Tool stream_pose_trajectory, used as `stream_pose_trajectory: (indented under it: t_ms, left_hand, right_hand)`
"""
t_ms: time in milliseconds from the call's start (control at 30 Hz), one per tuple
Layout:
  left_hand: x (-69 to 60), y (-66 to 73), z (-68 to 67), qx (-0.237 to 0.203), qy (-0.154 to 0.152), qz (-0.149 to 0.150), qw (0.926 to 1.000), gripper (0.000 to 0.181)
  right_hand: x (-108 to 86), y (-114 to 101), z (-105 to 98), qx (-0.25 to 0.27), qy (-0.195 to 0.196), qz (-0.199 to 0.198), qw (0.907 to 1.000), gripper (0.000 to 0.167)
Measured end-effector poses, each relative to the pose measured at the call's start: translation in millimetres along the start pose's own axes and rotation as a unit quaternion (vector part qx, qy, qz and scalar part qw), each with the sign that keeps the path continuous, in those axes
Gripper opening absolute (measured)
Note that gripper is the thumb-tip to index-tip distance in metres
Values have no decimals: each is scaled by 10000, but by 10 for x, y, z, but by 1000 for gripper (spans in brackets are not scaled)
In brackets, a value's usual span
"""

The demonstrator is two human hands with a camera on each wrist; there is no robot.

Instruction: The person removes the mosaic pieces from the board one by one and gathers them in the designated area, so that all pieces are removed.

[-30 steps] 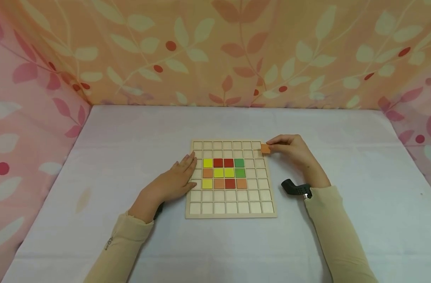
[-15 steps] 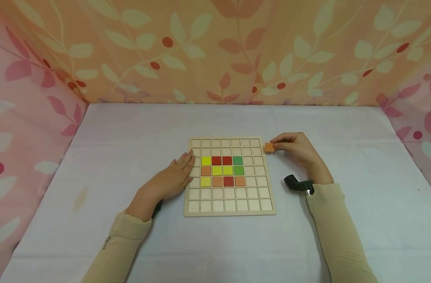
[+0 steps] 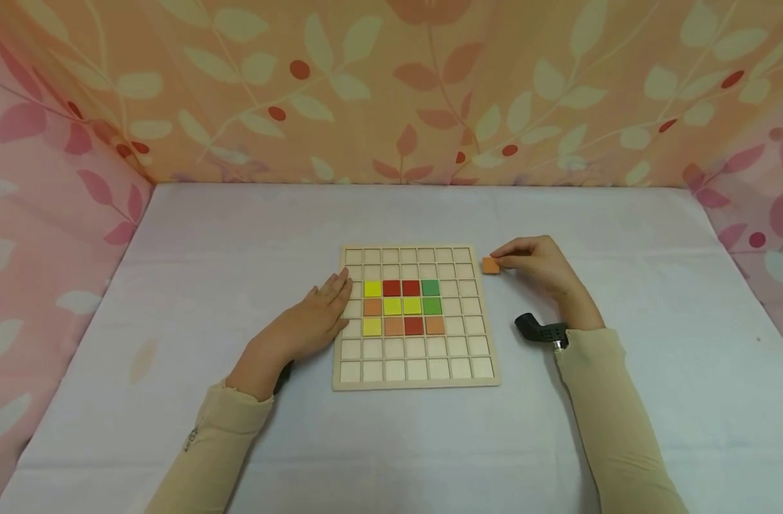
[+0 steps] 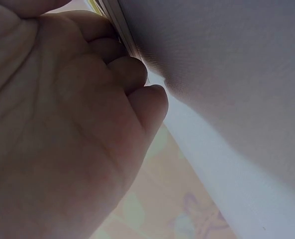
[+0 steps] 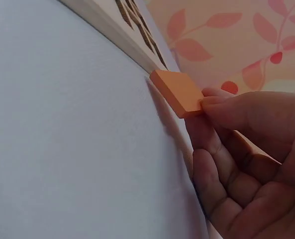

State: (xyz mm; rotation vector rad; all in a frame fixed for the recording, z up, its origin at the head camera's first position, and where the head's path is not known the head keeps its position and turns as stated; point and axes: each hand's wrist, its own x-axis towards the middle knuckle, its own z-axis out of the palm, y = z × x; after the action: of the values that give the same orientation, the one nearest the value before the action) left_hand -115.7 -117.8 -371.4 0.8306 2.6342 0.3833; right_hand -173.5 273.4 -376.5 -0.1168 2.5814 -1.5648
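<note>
A square wooden grid board (image 3: 397, 385) lies flat on the table, with yellow, red, green and orange square tiles filling a block of cells in its middle. My left hand (image 3: 307, 321) rests on the board's left edge, fingers extended; in the left wrist view its palm (image 4: 62, 114) fills much of the picture beside that edge. An orange square tile (image 3: 490, 265) is pinched between the thumb and fingers of my right hand (image 3: 545, 271), just off the board's upper right side. The right wrist view shows this tile held by one corner, apart from the cloth.
White cloth (image 3: 397, 450) covers the table. A black wrist camera (image 3: 539, 330) sticks out from the right sleeve. Patterned orange curtain (image 3: 378, 93) hangs behind the table, with pink curtain (image 3: 38, 250) at the sides.
My right hand has drawn the orange tile slightly rightward, from over the board's upper right corner to just outside it. The left hand stays at the left edge.
</note>
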Motion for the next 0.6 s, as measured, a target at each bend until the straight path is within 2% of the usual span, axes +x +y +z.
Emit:
stream_pose_trajectory:
  t_ms: [167, 600]
  left_hand:
    - [-3, 1, -1, 17, 46, 14, 10000, 64]
    - [-16, 21, -20, 22, 53, 32, 10000, 64]
  right_hand:
    - [-10, -30, 1, -175, -136, -42, 9997, 22]
    - [-26, 17, -104, -379, -144, 238, 9989, 24]
